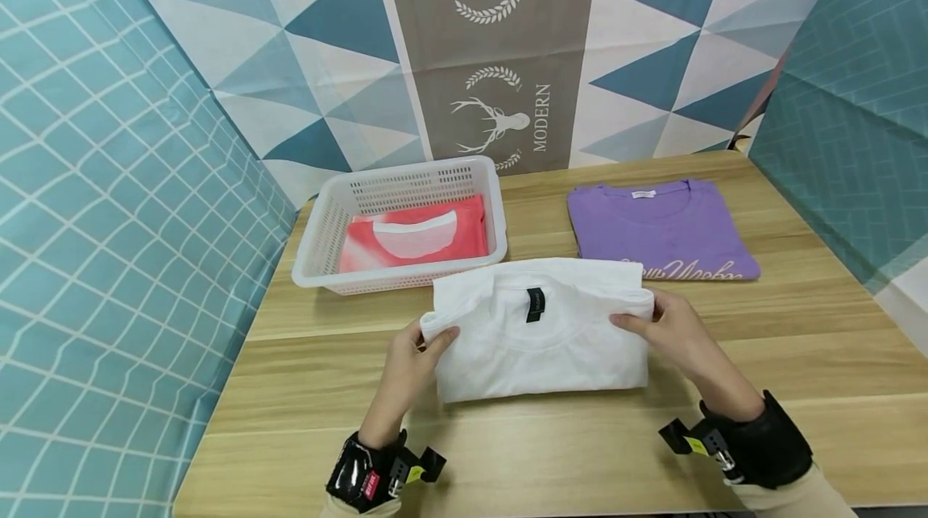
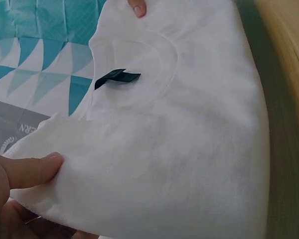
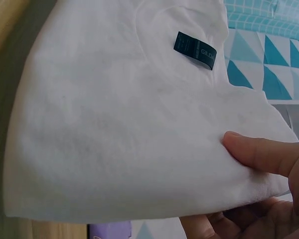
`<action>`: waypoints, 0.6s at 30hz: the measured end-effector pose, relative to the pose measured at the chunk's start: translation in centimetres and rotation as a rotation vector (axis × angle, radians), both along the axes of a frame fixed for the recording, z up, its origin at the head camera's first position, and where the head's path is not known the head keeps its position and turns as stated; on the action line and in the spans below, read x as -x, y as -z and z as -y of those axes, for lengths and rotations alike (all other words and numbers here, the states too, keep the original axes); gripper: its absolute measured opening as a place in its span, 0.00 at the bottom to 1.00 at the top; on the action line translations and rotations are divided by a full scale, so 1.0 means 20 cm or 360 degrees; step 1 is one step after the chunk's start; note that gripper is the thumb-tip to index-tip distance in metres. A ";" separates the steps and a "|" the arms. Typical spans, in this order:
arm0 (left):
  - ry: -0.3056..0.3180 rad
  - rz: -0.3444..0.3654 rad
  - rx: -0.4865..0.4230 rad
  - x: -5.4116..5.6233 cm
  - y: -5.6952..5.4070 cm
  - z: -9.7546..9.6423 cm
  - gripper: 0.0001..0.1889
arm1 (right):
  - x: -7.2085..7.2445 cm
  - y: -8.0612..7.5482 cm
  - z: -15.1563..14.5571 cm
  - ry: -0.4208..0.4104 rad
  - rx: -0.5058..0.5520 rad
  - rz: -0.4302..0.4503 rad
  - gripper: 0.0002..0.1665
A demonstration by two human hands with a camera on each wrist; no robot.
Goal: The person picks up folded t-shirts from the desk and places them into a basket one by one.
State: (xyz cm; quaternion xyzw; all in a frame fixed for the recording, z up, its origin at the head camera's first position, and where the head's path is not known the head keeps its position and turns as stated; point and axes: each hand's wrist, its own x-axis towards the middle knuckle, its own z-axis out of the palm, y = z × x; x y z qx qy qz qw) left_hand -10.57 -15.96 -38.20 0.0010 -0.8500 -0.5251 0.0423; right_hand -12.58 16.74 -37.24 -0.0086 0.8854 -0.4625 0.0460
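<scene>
A folded white T-shirt [image 1: 536, 357] with a dark neck label [image 1: 535, 304] is stretched between both hands, collar toward the back. My left hand [image 1: 416, 357] pinches its left upper corner, thumb on top and fingers beneath. On the opposite corner my right hand [image 1: 670, 333] grips the cloth the same way. In the left wrist view the left thumb [image 2: 35, 169] presses on the white fabric [image 2: 154, 154]. From the right wrist, the shirt [image 3: 104, 124] hangs from the right thumb [image 3: 264, 152] and the fingers under it.
At the back left stands a white plastic basket [image 1: 308, 260] holding a folded red and pale pink garment [image 1: 464, 236]. A folded purple T-shirt [image 1: 652, 228] lies at the back right of the wooden table [image 1: 319, 389]. Patterned cloth walls [image 1: 326, 59] enclose the table.
</scene>
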 end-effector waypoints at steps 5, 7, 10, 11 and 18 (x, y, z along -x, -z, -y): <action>-0.0029 -0.0043 -0.0016 0.01 0.00 0.00 0.11 | 0.01 -0.01 0.00 0.0016 0.0062 -0.0002 0.28; -0.0035 -0.0060 -0.0027 0.01 0.00 0.00 0.11 | 0.01 -0.01 -0.01 0.0016 0.0083 -0.0016 0.28; -0.0051 -0.0070 -0.0045 0.01 -0.01 0.00 0.11 | 0.01 -0.03 -0.01 0.0016 0.0122 -0.0032 0.28; -0.0057 -0.0070 -0.0050 0.01 -0.02 0.00 0.11 | 0.01 -0.03 -0.01 0.0015 0.0137 -0.0035 0.28; -0.0090 -0.0118 -0.0077 0.02 -0.06 0.01 0.10 | 0.01 -0.07 0.00 0.0043 0.0136 -0.0058 0.27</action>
